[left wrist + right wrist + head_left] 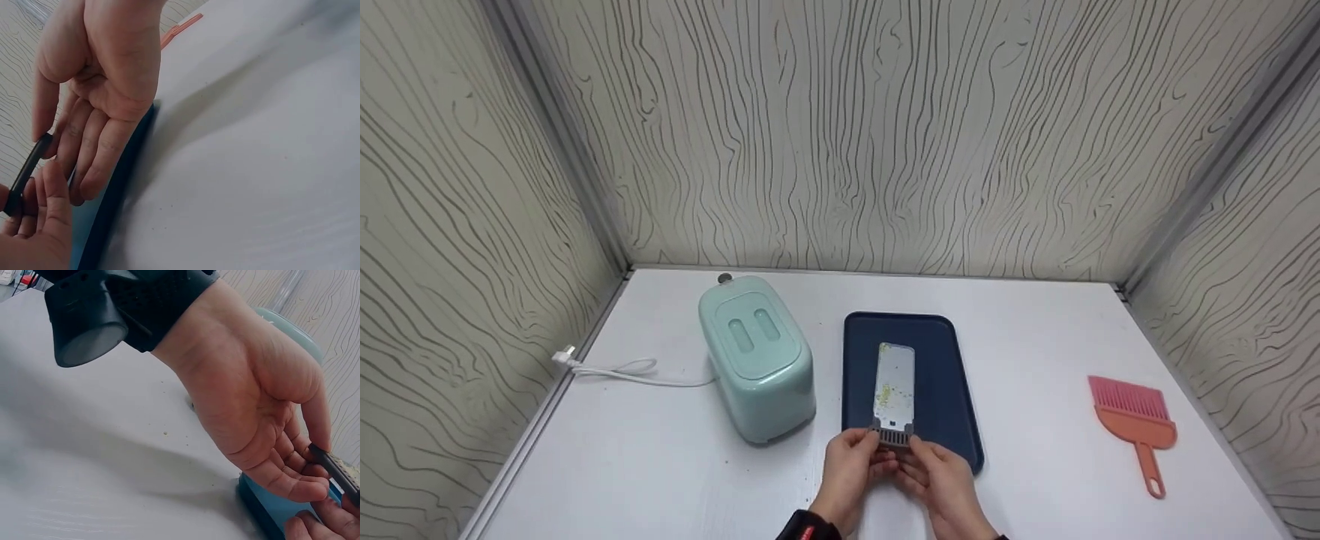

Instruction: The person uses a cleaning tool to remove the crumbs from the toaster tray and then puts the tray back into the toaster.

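A long, flat metal crumb tray [895, 386] with a grey slotted end, specked with yellowish crumbs, is held over a navy blue tray [945, 375]. My left hand [846, 466] pinches the left corner of the slotted end between thumb and fingers. On the opposite corner, my right hand [949, 484] has the same kind of grip, its fingers below and thumb on top. From the left wrist view, the slotted end shows as a dark bar [31, 169] spanning the two hands. Both sets of fingers partly hide that end.
A mint-green toaster [765, 360] with a lid stands left of the blue tray, its white cord and plug [622, 373] trailing left. An orange brush [1140, 431] with pink bristles lies at the right. A few crumbs [165, 433] dot the white table. Patterned walls surround the table.
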`<state>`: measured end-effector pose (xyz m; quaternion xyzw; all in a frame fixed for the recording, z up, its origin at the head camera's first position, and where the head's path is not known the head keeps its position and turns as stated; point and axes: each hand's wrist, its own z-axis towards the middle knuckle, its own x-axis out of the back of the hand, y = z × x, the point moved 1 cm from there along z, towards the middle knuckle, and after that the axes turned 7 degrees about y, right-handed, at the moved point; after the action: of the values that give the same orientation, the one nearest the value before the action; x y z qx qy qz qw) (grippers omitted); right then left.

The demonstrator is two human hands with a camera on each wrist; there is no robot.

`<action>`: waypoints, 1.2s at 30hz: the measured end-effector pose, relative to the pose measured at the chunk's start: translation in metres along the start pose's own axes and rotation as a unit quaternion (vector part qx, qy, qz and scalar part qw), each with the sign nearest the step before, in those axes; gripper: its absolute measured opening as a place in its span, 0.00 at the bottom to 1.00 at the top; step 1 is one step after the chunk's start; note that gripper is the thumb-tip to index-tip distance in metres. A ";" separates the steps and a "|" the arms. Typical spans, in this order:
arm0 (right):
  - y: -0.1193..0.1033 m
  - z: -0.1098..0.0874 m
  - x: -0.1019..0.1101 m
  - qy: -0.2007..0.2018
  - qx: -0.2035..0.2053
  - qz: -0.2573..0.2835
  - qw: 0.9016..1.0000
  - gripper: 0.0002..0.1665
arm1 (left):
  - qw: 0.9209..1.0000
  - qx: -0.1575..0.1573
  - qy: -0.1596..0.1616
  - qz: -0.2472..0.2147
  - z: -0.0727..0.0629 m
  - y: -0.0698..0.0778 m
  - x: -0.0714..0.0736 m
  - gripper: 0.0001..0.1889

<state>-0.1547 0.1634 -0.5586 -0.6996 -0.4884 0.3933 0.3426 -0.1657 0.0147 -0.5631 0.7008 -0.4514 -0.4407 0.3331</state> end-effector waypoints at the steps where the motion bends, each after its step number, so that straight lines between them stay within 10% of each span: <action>1: 0.000 0.000 0.000 -0.005 -0.001 -0.001 1.000 0.33 | 1.000 0.001 0.004 -0.003 0.000 0.000 0.000 0.13; 36: 0.008 -0.001 -0.022 -0.043 -0.003 -0.028 0.999 0.23 | 0.992 0.013 0.051 -0.115 0.008 0.010 0.007 0.18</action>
<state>-0.1550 0.1397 -0.5598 -0.6690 -0.5231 0.4123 0.3298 -0.1748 0.0039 -0.5603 0.7737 -0.3561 -0.4342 0.2933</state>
